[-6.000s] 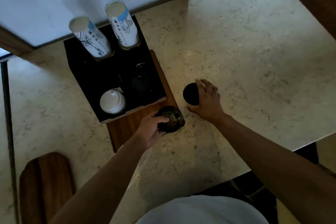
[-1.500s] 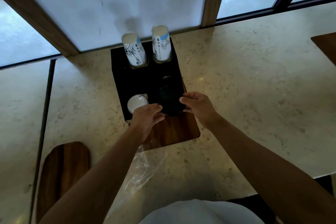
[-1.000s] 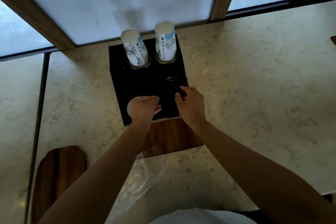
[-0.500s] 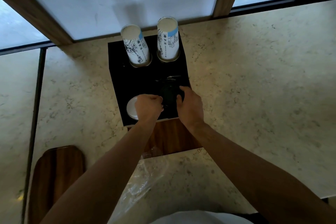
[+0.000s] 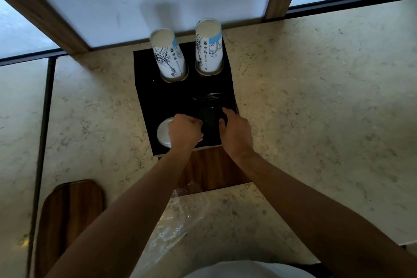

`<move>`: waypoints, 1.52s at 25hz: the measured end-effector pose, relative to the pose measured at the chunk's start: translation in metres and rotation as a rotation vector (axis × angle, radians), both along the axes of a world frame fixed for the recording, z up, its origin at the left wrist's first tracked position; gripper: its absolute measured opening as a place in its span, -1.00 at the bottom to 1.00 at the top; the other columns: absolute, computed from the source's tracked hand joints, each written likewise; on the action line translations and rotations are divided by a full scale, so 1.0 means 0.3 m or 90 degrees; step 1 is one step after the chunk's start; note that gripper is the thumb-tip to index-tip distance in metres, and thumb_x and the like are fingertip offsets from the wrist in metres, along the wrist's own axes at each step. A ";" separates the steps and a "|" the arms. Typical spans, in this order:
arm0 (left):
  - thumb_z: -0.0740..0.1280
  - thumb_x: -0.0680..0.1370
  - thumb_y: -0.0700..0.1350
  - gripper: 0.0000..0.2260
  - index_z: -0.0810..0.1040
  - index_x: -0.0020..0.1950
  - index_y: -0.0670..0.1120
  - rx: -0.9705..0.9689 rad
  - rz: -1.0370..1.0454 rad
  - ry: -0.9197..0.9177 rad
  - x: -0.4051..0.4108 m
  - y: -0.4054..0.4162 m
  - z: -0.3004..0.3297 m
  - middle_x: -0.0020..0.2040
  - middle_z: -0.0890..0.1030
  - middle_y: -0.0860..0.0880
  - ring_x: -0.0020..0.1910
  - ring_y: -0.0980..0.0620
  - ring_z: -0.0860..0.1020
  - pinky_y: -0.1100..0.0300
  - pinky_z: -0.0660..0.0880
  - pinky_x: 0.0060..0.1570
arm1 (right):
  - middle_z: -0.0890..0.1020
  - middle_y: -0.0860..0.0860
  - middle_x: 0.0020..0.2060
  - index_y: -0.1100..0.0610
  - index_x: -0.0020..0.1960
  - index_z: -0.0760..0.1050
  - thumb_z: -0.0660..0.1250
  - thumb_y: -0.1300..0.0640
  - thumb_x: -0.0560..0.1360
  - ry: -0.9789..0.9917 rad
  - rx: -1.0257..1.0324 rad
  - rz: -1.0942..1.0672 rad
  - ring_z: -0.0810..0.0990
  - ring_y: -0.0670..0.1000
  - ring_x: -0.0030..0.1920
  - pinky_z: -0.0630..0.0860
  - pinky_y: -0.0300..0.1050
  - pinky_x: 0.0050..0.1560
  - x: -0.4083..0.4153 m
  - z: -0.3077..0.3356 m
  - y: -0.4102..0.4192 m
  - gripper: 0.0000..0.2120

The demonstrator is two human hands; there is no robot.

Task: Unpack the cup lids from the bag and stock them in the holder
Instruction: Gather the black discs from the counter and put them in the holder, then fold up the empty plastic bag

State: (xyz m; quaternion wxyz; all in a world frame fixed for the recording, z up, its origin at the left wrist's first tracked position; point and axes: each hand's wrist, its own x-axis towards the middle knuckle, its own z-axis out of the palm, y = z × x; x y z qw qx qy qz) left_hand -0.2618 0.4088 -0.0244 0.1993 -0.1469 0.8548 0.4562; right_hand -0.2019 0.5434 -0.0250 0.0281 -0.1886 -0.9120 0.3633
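Observation:
A black box-shaped holder (image 5: 158, 99) stands on a wooden board against the window. A stack of black cup lids (image 5: 209, 117) sits in its front right slot. My left hand (image 5: 184, 134) and my right hand (image 5: 235, 131) press on the stack from either side, fingers curled around it. White lids (image 5: 163, 134) fill the front left slot, partly hidden by my left hand. A crumpled clear plastic bag (image 5: 176, 216) lies on the counter under my left forearm.
Two stacks of printed paper cups (image 5: 168, 54) (image 5: 208, 45) rise from the holder's back slots. A wooden board (image 5: 209, 171) sticks out in front of the holder. A dark wooden chair back (image 5: 70, 214) is at the lower left. The marble counter (image 5: 316, 108) stretches right.
Over six seconds both hands brought the black lids from the counter to the holder's front right slot. In the last second the hands closed in on the stack and barely moved.

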 end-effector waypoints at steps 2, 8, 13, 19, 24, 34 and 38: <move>0.39 0.56 -0.15 -0.89 0.66 -0.13 -0.15 0.013 0.009 -0.027 -0.010 0.001 -0.007 -0.22 0.71 -0.12 -0.32 0.00 0.72 -0.05 0.71 -0.16 | 0.65 0.22 0.21 0.23 0.47 0.41 0.22 0.18 0.68 -0.005 -0.005 0.008 0.65 0.15 0.16 0.57 -0.02 0.18 -0.004 0.000 0.003 -0.62; 0.28 0.68 -0.17 -0.85 0.59 0.16 -0.20 0.210 0.100 -0.114 0.043 0.000 -0.034 -0.12 0.65 -0.15 -0.19 0.03 0.70 0.21 0.64 -0.27 | 0.66 0.21 0.12 0.20 0.50 0.34 0.23 0.15 0.66 -0.013 -0.042 0.012 0.65 0.13 0.01 0.62 0.03 -0.02 0.008 0.021 0.005 -0.57; 0.31 0.67 -0.14 -0.78 0.61 0.25 -0.21 0.152 0.092 0.019 0.092 -0.003 -0.014 -0.09 0.68 -0.12 -0.20 0.00 0.71 0.08 0.69 -0.16 | 0.65 0.21 0.13 0.20 0.60 0.13 0.26 0.11 0.62 -0.029 -0.085 0.004 0.67 0.13 0.00 0.66 0.10 -0.03 0.033 0.046 0.012 -0.38; 0.33 0.66 -0.13 -0.83 0.63 0.19 -0.14 0.128 0.091 0.088 0.154 -0.063 0.035 -0.19 0.69 -0.03 -0.26 0.02 0.72 0.15 0.69 -0.25 | 0.62 0.19 0.25 0.25 0.54 0.28 0.28 0.05 0.60 -0.036 -0.083 -0.037 0.63 0.12 0.17 0.52 -0.12 0.12 0.118 0.045 0.008 -0.42; 0.33 0.64 -0.17 -0.91 0.63 0.01 -0.06 0.176 0.081 0.062 0.225 -0.158 0.062 -0.17 0.72 -0.10 -0.24 -0.02 0.73 0.06 0.70 -0.19 | 0.69 0.14 0.00 0.27 0.26 0.53 0.28 0.05 0.59 -0.076 -0.010 -0.006 0.67 0.14 0.02 0.58 -0.05 0.00 0.217 0.021 -0.003 -0.64; 0.32 0.56 -0.17 -0.82 0.72 -0.08 0.00 -0.114 -0.037 0.053 0.451 -0.502 0.022 -0.03 0.73 -0.05 -0.01 -0.08 0.67 0.14 0.54 -0.07 | 0.72 0.12 -0.34 0.28 -0.22 0.68 0.32 0.05 0.56 -0.381 -0.205 0.179 0.68 0.02 -0.36 0.64 -0.08 -0.22 0.462 -0.024 -0.254 -0.65; 0.27 0.62 -0.15 -0.75 0.61 0.25 -0.13 -0.223 -0.130 0.011 0.550 -0.647 -0.044 0.23 0.65 -0.18 0.21 -0.18 0.59 0.04 0.51 0.15 | 0.70 0.13 -0.22 0.23 -0.13 0.64 0.32 0.07 0.54 -0.279 -0.093 0.161 0.68 0.11 -0.17 0.60 0.03 -0.09 0.543 -0.029 -0.369 -0.75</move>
